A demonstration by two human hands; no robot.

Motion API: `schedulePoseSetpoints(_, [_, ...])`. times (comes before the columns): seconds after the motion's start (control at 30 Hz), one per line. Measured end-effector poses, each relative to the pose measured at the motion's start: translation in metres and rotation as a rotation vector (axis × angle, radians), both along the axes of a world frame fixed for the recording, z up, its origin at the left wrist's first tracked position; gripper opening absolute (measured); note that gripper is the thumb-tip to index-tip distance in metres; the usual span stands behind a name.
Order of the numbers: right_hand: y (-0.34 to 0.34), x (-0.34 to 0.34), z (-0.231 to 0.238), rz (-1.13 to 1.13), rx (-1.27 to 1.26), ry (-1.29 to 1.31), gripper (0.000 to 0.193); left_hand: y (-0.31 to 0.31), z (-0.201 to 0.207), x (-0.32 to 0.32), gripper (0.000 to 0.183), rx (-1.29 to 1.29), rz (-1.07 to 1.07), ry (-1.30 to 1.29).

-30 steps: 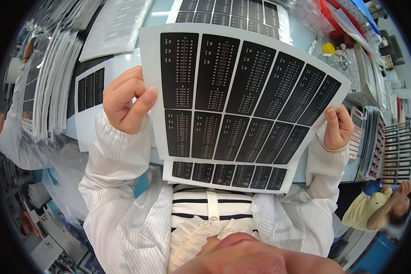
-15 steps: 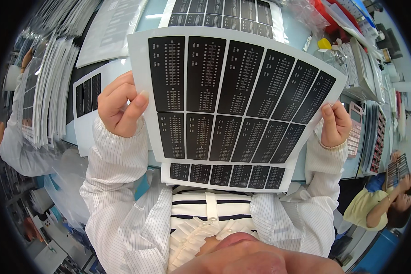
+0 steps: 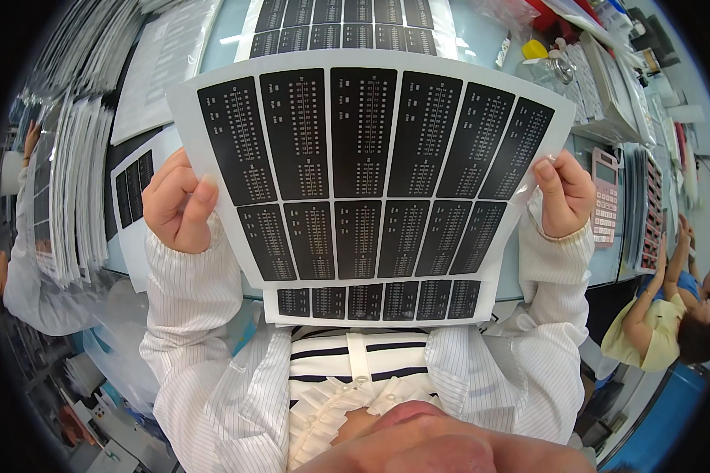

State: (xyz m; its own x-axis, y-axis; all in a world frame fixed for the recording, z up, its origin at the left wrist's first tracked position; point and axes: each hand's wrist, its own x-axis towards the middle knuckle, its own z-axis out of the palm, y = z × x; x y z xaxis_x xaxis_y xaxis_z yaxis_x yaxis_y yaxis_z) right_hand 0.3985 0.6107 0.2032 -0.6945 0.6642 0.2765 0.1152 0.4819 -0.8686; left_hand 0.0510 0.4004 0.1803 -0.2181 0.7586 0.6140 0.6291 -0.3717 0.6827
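Between my two hands a white sheet of black printed panels [image 3: 363, 134] is held up by its side edges. My left hand [image 3: 180, 201] pinches its left edge, thumb on the front. On the right edge, my right hand [image 3: 563, 193] grips with thumb and curled fingers. The panels stand in two rows and carry small pale marks. Below its lower edge shows another printed sheet [image 3: 379, 303], close to my body. Beyond the top edge lies a further sheet with black panels [image 3: 343, 38] on the table. What lies directly behind the held sheet is hidden.
Stacked bagged sheets [image 3: 75, 189] stand at the left, beside a smaller panel sheet [image 3: 134, 189]. At the right are a pink calculator [image 3: 604, 197], a glass jar [image 3: 556, 71], a yellow cap [image 3: 534, 50] and folders [image 3: 631, 197]. Co-workers sit farther off on both sides.
The held sheet and both my hands have shifted left, and the sheet's tilt has changed slightly. My grip stays on both edges. A co-worker at the right has changed posture.
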Motion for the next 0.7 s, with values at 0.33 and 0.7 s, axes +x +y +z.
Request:
schedulePoseSetpoints(0.33, [-0.0003, -0.0001, -0.0001, -0.002, 0.000, -0.008, 0.019, 0.0010, -0.0003, 0.0008, 0.021, 0.005, -0.004, -0.015])
schedulePoseSetpoints(0.7, [-0.0029, -0.0016, 0.0010, -0.011, -0.015, -0.013, 0.019, 0.0002, -0.0012, -0.0006, 0.022, 0.024, 0.009, 0.011])
